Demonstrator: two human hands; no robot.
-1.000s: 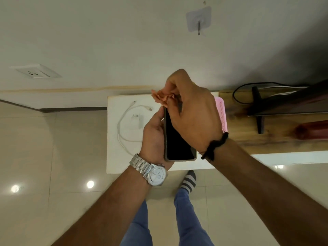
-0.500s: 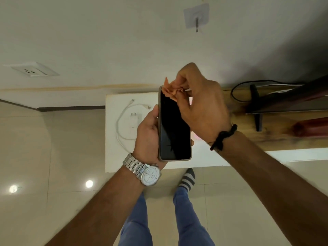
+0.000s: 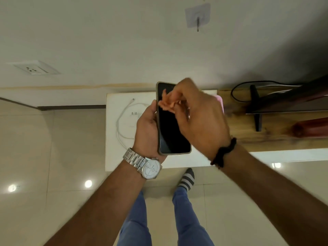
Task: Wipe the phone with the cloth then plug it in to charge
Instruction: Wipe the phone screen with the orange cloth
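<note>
My left hand (image 3: 146, 129) grips a dark-screened phone (image 3: 171, 134) by its left edge, screen up, above a white table (image 3: 113, 157). My right hand (image 3: 198, 119) pinches a small orange cloth (image 3: 167, 103) and presses it on the upper part of the screen. On the table to the left lie a white charger adapter (image 3: 135, 115) and its coiled white cable (image 3: 122, 126). A white wall socket (image 3: 34, 68) sits on the wall far to the left.
A pink item (image 3: 220, 102) lies at the table's right side, mostly hidden by my right hand. A wooden shelf (image 3: 276, 139) to the right holds a dark screen stand (image 3: 257, 112), a black cable and a red object (image 3: 312, 128). A wall hook (image 3: 197, 20) hangs above.
The phone has turned from edge-on to screen up. My right hand with the cloth went up to the phone's top edge, then came down onto the upper screen.
</note>
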